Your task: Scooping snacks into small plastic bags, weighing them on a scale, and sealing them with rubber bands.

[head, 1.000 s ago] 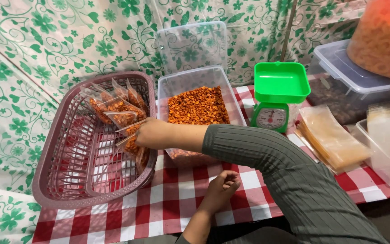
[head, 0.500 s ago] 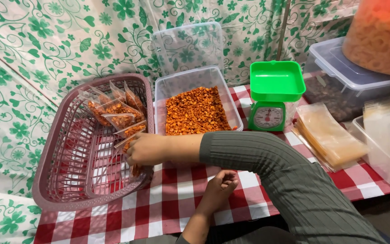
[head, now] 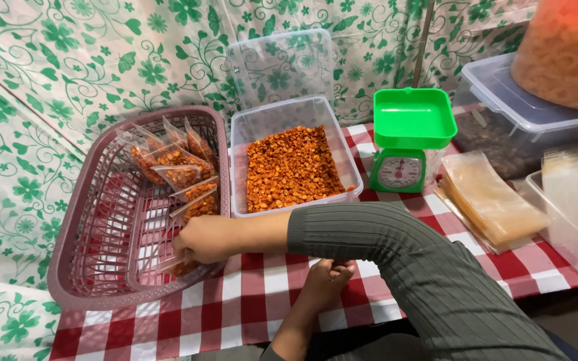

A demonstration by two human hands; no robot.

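I see small clear packets of orange snack (head: 180, 172) leaning in a row at the frame's left-centre. A flat stack of empty clear bags (head: 491, 206) lies at right-centre. The green scale's round white dial (head: 399, 172) faces me mid-frame.

A single head-worn camera looks steeply down from close above onto the checked table (head: 249, 307), facing the far patterned backdrop (head: 68, 60).

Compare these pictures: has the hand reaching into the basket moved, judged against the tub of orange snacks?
Yes. The right hand has slid along the basket rim toward the person, away from the tub, and rests on a small snack packet.
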